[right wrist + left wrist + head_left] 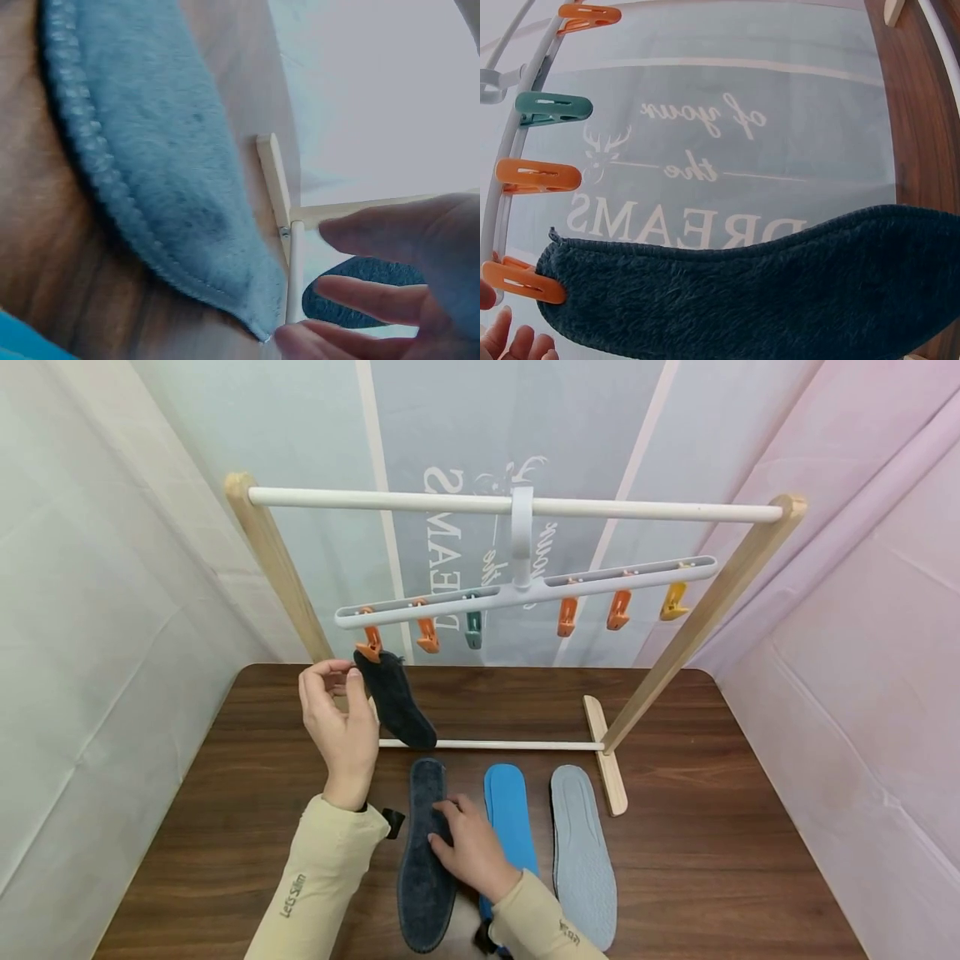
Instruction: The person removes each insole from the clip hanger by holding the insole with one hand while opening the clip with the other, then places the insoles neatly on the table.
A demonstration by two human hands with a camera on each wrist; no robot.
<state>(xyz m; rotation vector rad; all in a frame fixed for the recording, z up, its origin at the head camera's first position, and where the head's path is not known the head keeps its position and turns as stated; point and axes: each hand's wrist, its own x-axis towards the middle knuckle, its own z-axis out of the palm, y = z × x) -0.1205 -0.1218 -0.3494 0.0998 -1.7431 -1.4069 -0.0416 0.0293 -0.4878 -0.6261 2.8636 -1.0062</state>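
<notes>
A dark furry insole [397, 702] hangs from the leftmost orange clip [525, 281] of the hanger. Just left of that clip is my left hand [341, 735], its fingers loosely bent and holding nothing. In the left wrist view its fingertips [521, 345] show below the clip, apart from the insole. A second dark furry insole [426, 885] lies flat on the table. My right hand [476, 847] is over this insole's right side, fingers relaxed and spread. In the right wrist view, the fingers are close to the insole's pointed end [262, 319].
The white hanger [517, 593] hooks over the rack's top bar [390, 500]; several more clips hang from it. Blue insoles [513, 818] and grey insoles [583, 860] lie to the right on the wooden table [697, 860]. Wooden posts [690, 627] flank the hanger.
</notes>
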